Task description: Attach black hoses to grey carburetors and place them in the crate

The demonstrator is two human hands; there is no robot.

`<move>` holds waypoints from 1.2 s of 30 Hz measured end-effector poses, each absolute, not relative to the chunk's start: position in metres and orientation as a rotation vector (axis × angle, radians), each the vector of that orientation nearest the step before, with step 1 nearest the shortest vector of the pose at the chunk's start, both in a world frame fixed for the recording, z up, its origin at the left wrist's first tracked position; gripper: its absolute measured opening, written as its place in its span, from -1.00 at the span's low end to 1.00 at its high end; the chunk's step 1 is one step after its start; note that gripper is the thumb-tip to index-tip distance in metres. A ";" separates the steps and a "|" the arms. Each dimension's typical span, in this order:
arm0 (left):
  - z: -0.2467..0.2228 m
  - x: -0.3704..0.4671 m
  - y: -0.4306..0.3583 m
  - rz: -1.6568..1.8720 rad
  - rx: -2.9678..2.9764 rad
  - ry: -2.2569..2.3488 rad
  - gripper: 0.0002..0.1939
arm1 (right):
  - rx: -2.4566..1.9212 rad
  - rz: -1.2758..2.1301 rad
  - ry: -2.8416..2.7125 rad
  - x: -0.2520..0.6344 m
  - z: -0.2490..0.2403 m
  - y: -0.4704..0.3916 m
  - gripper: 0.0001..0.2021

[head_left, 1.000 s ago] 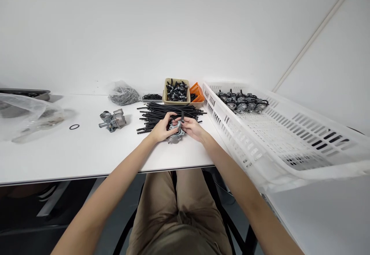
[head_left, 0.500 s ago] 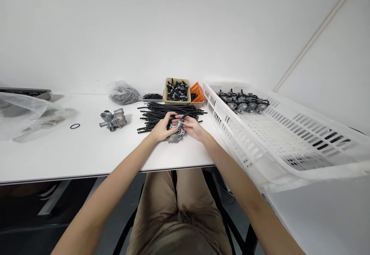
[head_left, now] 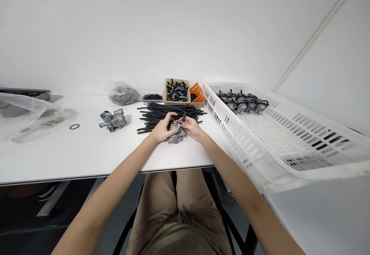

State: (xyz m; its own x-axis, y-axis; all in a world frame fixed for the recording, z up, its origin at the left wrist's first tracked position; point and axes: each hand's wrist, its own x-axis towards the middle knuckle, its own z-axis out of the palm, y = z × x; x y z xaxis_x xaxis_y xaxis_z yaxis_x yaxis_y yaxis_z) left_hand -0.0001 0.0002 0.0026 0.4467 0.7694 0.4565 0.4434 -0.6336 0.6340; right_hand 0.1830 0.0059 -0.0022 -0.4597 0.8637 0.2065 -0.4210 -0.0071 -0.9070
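Note:
A grey metal carburetor [head_left: 176, 137] rests at the table's front middle, between my hands. My left hand [head_left: 162, 130] is closed around its left side, thumb across the front. At its upper right, my right hand [head_left: 193, 129] pinches a short black rubber tube [head_left: 184, 117], which stands nearly upright. Fingers hide where the tube meets the carburetor, so I cannot tell whether it is attached. Right behind my hands lies a pile of black hoses [head_left: 153, 115]. A second carburetor [head_left: 115, 120] sits to the left, with a black O-ring [head_left: 74, 126] farther left.
A big white plastic crate [head_left: 239, 143] at right holds several carburetors [head_left: 243, 101]. Along the wall stand a beige bin [head_left: 165, 97] of small black-and-metal parts, an orange basket [head_left: 197, 90] and a bag of small parts [head_left: 124, 94]. Clear plastic [head_left: 31, 112] covers the left side.
The black tube has swung from slanting rightward to nearly upright as my right fingers shifted. My left hand and the carburetor have barely moved.

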 end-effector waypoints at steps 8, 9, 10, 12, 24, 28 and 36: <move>0.000 -0.001 0.002 1.051 2.280 1.006 -0.37 | -0.546 1.624 -1.339 0.185 -0.002 0.003 -0.71; 0.000 -0.001 0.002 1.057 2.281 1.005 -0.37 | -0.544 1.626 -1.338 0.185 -0.002 0.003 -0.71; 0.000 -0.001 0.002 1.064 2.282 1.007 -0.38 | -0.539 1.630 -1.335 0.185 -0.002 0.003 -0.69; 0.000 -0.002 0.002 1.073 2.284 1.012 -0.39 | -0.529 1.642 -1.332 0.185 -0.003 0.004 -0.66; 0.001 -0.003 0.002 1.057 2.245 0.999 -0.37 | -0.531 1.680 -1.214 0.186 0.002 0.003 -0.57; 0.002 -0.002 0.001 1.059 2.232 0.982 -0.38 | -0.595 1.620 -1.198 0.187 0.002 0.005 -0.64; 0.001 -0.001 0.001 1.030 2.278 1.079 -0.35 | -0.972 0.709 -1.328 0.174 0.008 -0.008 -0.84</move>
